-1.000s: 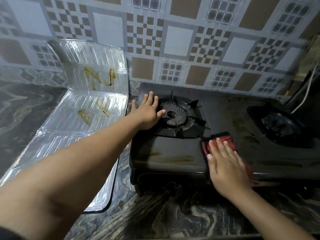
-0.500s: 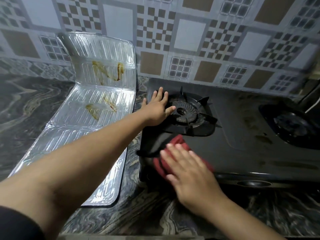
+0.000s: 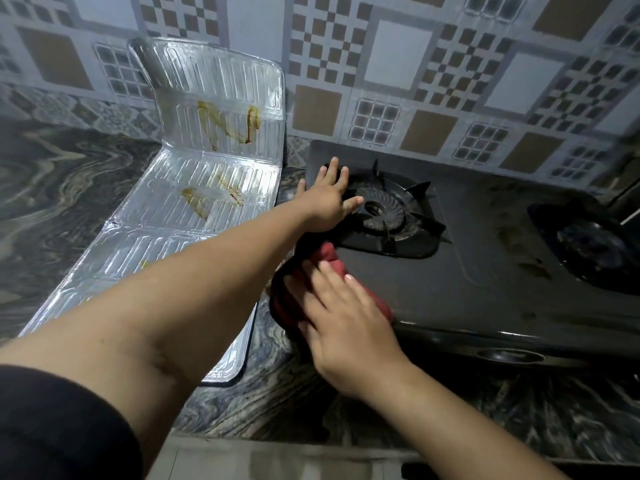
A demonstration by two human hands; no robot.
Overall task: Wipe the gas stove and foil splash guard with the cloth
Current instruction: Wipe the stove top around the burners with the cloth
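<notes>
A black two-burner gas stove (image 3: 478, 271) stands on the counter against the tiled wall. My left hand (image 3: 325, 202) lies flat and open on its far left corner, beside the left burner (image 3: 384, 213). My right hand (image 3: 343, 317) presses a red cloth (image 3: 329, 254) onto the stove's front left corner, fingers spread over it. The foil splash guard (image 3: 194, 188) lies unfolded to the left of the stove, its far panel leaning on the wall, with brown streaks on two panels.
The right burner (image 3: 595, 247) sits at the stove's far right. Brown smears mark the stove top between the burners. A knob (image 3: 509, 356) is on the stove's front. The dark marbled counter (image 3: 69, 188) extends left and along the front edge.
My right hand has slid the red cloth leftward along the stove's front, from the middle to the front left corner. My left hand stays on the stove's far left corner.
</notes>
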